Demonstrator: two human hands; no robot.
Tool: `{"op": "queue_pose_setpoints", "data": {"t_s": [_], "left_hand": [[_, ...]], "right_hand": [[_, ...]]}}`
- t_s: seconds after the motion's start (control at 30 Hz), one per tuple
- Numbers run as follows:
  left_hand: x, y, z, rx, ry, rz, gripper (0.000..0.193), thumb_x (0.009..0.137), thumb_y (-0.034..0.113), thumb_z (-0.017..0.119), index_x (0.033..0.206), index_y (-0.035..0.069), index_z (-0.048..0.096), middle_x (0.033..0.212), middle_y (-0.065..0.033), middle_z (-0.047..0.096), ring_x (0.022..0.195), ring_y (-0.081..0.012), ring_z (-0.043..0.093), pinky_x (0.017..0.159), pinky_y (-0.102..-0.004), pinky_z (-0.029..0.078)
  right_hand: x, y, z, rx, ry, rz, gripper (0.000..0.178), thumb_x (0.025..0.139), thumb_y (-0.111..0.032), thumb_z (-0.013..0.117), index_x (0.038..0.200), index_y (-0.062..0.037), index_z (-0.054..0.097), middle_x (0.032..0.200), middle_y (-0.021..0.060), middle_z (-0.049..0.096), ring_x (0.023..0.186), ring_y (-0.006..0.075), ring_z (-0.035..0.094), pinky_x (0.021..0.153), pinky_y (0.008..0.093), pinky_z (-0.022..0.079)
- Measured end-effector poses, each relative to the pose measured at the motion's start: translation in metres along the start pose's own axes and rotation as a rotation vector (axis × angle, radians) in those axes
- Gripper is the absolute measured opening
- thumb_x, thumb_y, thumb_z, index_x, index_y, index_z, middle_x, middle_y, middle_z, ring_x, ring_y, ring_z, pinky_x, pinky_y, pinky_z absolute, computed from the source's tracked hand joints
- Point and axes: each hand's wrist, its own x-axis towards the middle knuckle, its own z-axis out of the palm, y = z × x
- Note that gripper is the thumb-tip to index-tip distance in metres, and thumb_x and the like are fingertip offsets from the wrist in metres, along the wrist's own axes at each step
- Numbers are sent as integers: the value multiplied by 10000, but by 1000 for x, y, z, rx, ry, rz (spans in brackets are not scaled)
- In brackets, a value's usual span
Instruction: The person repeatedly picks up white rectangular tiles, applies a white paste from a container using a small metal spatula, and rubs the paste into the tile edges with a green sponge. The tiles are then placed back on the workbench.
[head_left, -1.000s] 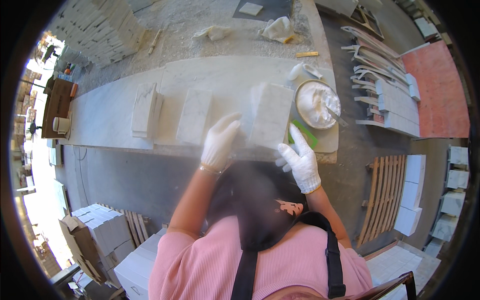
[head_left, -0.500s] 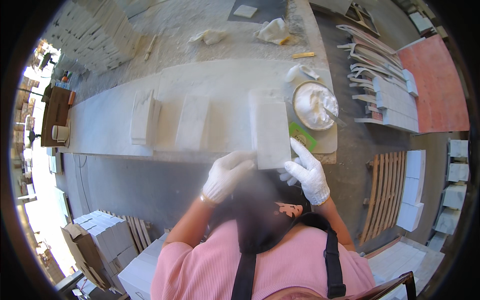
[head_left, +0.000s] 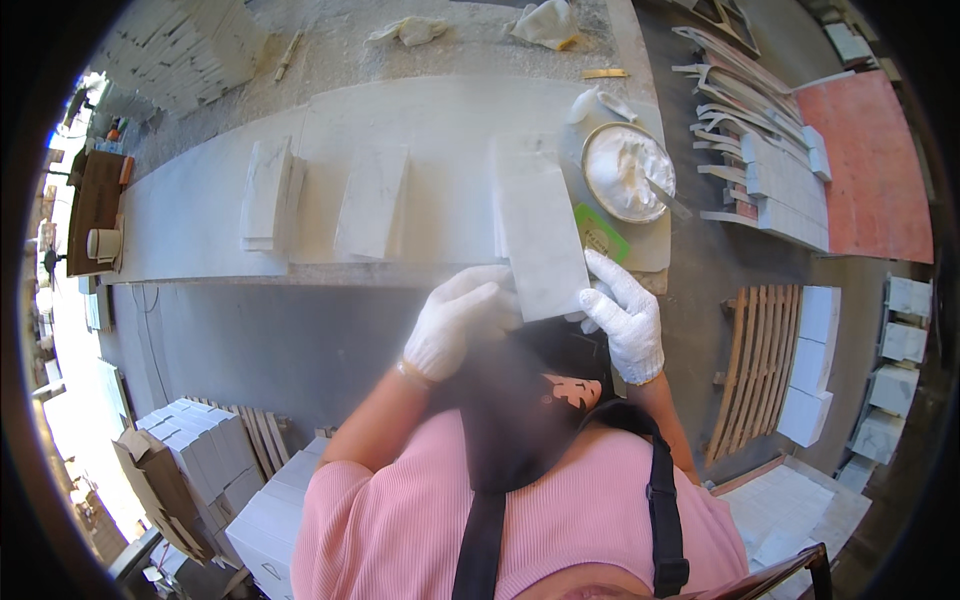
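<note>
Tiles: 1 marble tile [head_left: 540,240] in grip of L hand [head_left: 462,322] + R hand [head_left: 625,315] | 2 tile stacks [head_left: 270,195] on bench [head_left: 190,230] | 1 paste bowl [head_left: 628,170]

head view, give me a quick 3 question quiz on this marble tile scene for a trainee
1. True or false: both gloved hands grip the marble tile.
2. What sits right of that tile on the bench? A) a round pan of white paste B) a drill C) a bucket of water
3. Fill in: left of the held tile, one slab lies flat and a small ____ of slabs lies beyond it.

Key
1. True: left hand and right hand hold its near end.
2. A, the pan.
3. stack
</note>
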Motion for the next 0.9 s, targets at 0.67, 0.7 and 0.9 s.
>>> {"op": "queue_pose_setpoints", "data": {"t_s": [0.67,0.7,0.9], "left_hand": [[6,2,17,-294,-228,149,685,1044,248,630,1637,79,331,1512,-109,524,1340,-272,566,1052,-494,518],[4,1,16,-303,-238,151,668,1047,241,628,1630,86,341,1510,-105,524,1348,-273,560,1057,-501,515],[1,-14,8,-370,-228,169,561,1073,218,609,1583,110,401,1488,-82,532,1343,-266,560,1051,-488,523]], "right_hand": [[11,0,-38,-84,68,-241,359,1041,-182,653,1333,16,720,1310,112,745,1215,178,661,1082,312,473],[11,3,-36,-21,87,-169,367,1053,-207,642,1334,16,719,1313,113,743,1228,183,655,1095,315,461],[11,18,-29,60,118,-206,437,1076,-287,609,1368,29,686,1271,117,731,1174,184,629,1046,321,434]]}}
